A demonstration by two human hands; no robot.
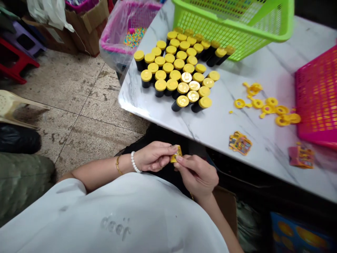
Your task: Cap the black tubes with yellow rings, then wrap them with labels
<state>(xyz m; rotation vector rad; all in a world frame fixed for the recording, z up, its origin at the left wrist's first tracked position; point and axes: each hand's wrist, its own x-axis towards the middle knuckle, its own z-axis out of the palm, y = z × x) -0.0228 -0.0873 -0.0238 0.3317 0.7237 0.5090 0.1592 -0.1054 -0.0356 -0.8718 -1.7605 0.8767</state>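
A small yellow printed sticker or label [177, 154] is pinched between my two hands, just off the table's front edge. My left hand [155, 155] grips its left side with thumb and fingers. From the right, my right hand [198, 174] holds its lower corner between thumb and forefinger. Whether it is wrapped round something is hidden by my fingers. Beyond my hands, several black tubes with yellow caps [172, 84] stand grouped on the white marbled table [221, 105]. To the right lies a small pile of printed labels [240, 143].
Yellow plastic ring pieces [257, 103] lie scattered at the right, beside a pink basket [316, 102]. More labels [301, 157] sit near that basket. A green basket [234, 31] stands behind the tubes. At the far left, a lined pink basket [116, 45] contains colourful beads.
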